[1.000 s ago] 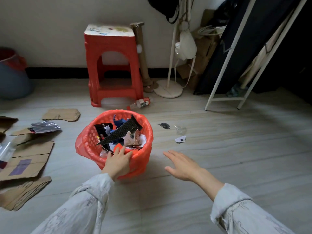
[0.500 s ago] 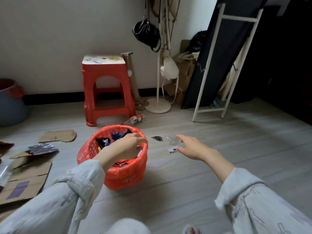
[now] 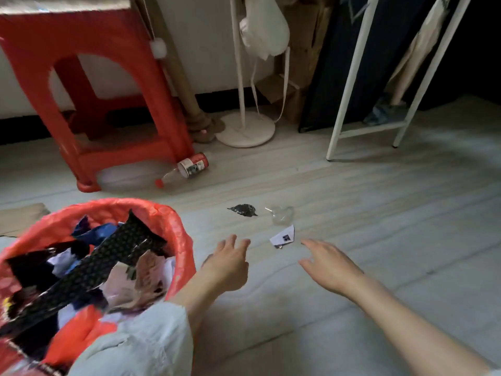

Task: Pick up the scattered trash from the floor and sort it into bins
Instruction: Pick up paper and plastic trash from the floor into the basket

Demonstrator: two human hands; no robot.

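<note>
While both the left hand (image 3: 229,263) and right hand (image 3: 329,264) hover spread, a folded paper scrap (image 3: 283,236) lies between.

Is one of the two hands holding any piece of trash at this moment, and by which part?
Nothing is held. The left hand and the right hand are both open and empty above the floor, near the white paper scrap.

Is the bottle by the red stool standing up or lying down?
Lying down. The bottle rests on its side on the floor, red cap pointing left, beside the red stool.
</note>
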